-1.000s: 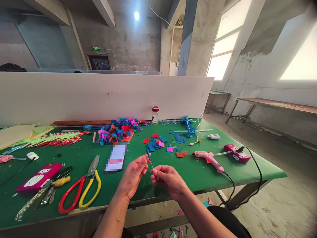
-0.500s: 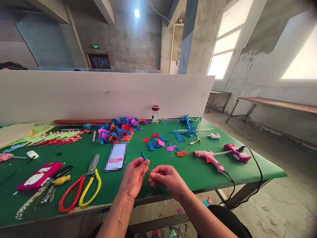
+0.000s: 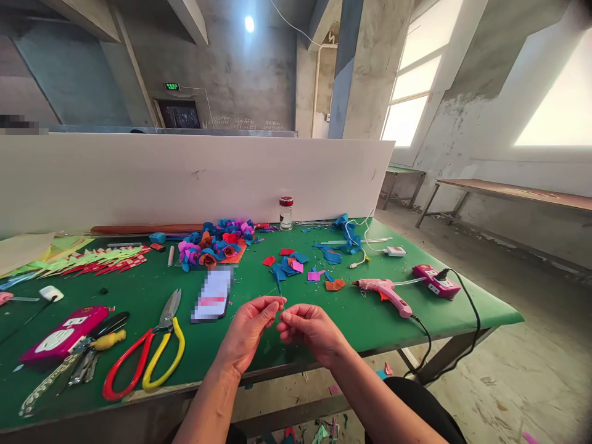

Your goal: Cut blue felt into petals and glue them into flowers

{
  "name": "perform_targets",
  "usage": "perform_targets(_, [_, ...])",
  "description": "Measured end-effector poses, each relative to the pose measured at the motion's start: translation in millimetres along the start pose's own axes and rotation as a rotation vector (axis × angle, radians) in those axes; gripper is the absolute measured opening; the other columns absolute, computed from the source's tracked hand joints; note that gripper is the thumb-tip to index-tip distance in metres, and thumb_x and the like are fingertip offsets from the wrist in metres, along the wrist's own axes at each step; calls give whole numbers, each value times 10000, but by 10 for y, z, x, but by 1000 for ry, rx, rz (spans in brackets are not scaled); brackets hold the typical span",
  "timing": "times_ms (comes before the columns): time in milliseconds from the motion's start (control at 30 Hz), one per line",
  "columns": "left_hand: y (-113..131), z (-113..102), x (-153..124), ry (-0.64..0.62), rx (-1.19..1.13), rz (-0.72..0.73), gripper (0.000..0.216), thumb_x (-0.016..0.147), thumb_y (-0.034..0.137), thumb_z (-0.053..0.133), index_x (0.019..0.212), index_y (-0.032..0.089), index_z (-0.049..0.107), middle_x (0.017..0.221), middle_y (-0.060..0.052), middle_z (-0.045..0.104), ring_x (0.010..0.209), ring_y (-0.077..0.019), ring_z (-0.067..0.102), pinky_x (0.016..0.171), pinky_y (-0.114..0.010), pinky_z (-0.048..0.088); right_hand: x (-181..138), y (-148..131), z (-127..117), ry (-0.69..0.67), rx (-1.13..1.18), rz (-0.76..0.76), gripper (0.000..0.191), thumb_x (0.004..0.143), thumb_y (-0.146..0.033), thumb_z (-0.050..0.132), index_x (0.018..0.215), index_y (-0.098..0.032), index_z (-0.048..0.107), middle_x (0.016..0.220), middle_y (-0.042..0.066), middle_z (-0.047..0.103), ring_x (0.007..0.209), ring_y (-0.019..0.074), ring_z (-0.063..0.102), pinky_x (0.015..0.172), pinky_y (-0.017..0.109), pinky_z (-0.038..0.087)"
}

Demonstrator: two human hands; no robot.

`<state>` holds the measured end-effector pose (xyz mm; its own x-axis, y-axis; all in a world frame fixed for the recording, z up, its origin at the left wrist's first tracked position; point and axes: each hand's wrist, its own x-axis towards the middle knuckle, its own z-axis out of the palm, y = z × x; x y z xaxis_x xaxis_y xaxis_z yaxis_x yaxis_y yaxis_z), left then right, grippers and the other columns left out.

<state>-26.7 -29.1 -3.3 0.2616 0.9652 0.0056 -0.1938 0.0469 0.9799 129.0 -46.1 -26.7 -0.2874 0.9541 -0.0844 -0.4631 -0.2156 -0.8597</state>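
Just over the front edge of the green table (image 3: pixel 370 327), my two hands are close together. My left hand (image 3: pixel 252 324) is closed in a pinch at a thin wire (image 3: pixel 283 298). A narrow twisted blue paper piece (image 3: pixel 278 282) stands up above the fingertips, overlapping the scraps behind it. My right hand (image 3: pixel 309 330) also pinches the wire, thumb against forefinger, its fingertips almost touching the left ones. The wire's lower end is hidden by the fingers.
Blue, red and pink paper scraps (image 3: pixel 289 265) lie beyond my hands. A pink glue gun (image 3: pixel 383 293) and a power strip (image 3: pixel 435 282) are to the right. Leftward are a phone (image 3: pixel 213 296), scissors (image 3: pixel 169 320), and paper roses (image 3: pixel 210 246). A jar (image 3: pixel 286 216) stands at the back.
The blue paper piece has shifted from beside the left thumb to upright above the fingertips. My hands have drawn closer together. The view has turned slightly right.
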Motion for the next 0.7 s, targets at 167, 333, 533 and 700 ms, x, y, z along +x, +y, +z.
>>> perform_targets(167, [-39,56,29,44,39,62,224,655,359,804,700,156,721,852,-58,681,818,-160,550,719,-253,415,-7,-6,24,6,-75,-17,466,573,-469,850,844,-137,666,711,46,714,583,133,642,644,282,501])
perform_targets(333, [-38,1,94,230,-120,214,206,708,353,766,777,177,684,732,-20,664,665,-104,501,626,-214,403,3,-37,-74,114,-140,-184,435,634,-462,816,919,-172,665,785,24,707,693,127,629,711,267,487])
perform_targets(533, [-56,26,123,117,-275,128,206,767,374,714,850,223,601,602,51,539,475,-81,465,496,-223,418,66,-272,-537,184,-227,-160,430,643,-512,791,835,-133,725,774,72,715,664,131,631,704,288,497])
perform_targets(700, [-177,60,158,117,-219,70,235,787,404,694,856,206,587,564,72,470,413,-24,283,401,-158,228,297,-711,-766,244,-495,-196,387,572,-481,833,695,-136,710,659,37,687,596,128,602,647,287,490])
